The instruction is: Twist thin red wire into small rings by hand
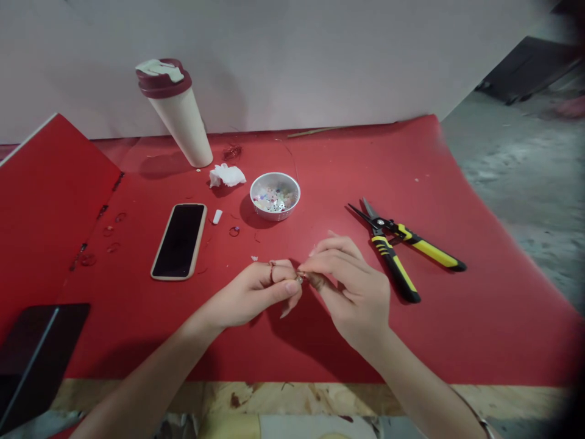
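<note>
Reddish thin wire loop (300, 277): left hand (256, 294) grip, right hand (353, 286) grip both clamped on it.

Matt red sheet (479, 329) covers rough plywood (274, 396); the bowl (275, 214) is shiny metal.

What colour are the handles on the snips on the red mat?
Yellow with black grips on the snips; the head view shows them best.

I log the left forearm (150, 372) and right forearm (420, 378) bare, with a thin bangle (481, 421) at the frame's lower right.
</note>
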A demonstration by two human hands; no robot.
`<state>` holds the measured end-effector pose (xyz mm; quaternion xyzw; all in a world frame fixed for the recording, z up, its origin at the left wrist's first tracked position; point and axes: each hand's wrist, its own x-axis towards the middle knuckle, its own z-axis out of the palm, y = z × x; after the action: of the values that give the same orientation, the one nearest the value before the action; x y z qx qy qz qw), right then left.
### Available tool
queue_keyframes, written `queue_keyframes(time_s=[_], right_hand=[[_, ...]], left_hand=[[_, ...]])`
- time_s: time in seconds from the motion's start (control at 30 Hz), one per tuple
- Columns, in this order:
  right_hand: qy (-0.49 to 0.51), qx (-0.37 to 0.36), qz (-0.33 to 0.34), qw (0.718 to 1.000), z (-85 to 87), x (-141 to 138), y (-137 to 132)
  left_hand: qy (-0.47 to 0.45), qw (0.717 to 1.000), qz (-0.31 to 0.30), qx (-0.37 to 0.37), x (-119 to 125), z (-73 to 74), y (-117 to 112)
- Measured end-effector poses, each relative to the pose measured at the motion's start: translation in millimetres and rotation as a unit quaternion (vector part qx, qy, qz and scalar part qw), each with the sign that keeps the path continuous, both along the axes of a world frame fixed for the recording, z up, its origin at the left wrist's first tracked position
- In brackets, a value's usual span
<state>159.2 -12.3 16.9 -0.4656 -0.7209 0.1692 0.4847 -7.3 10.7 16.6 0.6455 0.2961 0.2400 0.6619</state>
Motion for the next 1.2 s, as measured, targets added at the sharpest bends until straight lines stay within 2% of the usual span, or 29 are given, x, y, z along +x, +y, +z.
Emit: queue_keyframes(time_s=[0.23, 0.37, 0.43, 0.5, 0.67, 0.73, 0.87, 1.07, 1.13, 1.2], right_hand=[[-0.053, -0.054, 0.002, 0.997, -6.2, 5, 9], [0.007, -0.211, -0.002, 0.978, -7.3, 4, 7], [0.035, -0.255, 0.002, 0.966, -8.3, 3, 6], [0.050, -0.250, -0.008, 0.967, -9.5, 1, 6], [0.058, -0.182, -0.052, 0.980, -8.7, -1, 5], [0.072, -0.190, -0.056, 0.977, -7.0, -1, 5], [0.158, -0.286, -0.026, 0.945, -7.8, 2, 8], [0.350, -0.412, 0.070, 0.839, -18.3, 5, 12], [0.356, -0.418, 0.072, 0.833, -19.1, 5, 13], [0.333, -0.403, 0.049, 0.851, -18.1, 4, 12]], left_hand=[[-0.038, 0.992, 0.059, -0.109, 2, -15.3, 1], [-0.053, 0.989, 0.059, -0.124, 3, -17.5, 1], [-0.048, 0.990, 0.055, -0.117, 3, -17.0, 1], [-0.043, 0.991, 0.053, -0.113, 3, -16.5, 1], [-0.033, 0.991, 0.058, -0.114, 4, -14.4, 2], [-0.021, 0.991, 0.060, -0.117, 4, -13.2, 2], [-0.005, 0.991, 0.058, -0.120, 4, -13.5, 2], [-0.017, 0.991, 0.069, -0.114, 6, -18.7, 1], [-0.015, 0.991, 0.078, -0.106, 7, -19.1, 1], [-0.008, 0.991, 0.093, -0.097, 8, -18.6, 0]])
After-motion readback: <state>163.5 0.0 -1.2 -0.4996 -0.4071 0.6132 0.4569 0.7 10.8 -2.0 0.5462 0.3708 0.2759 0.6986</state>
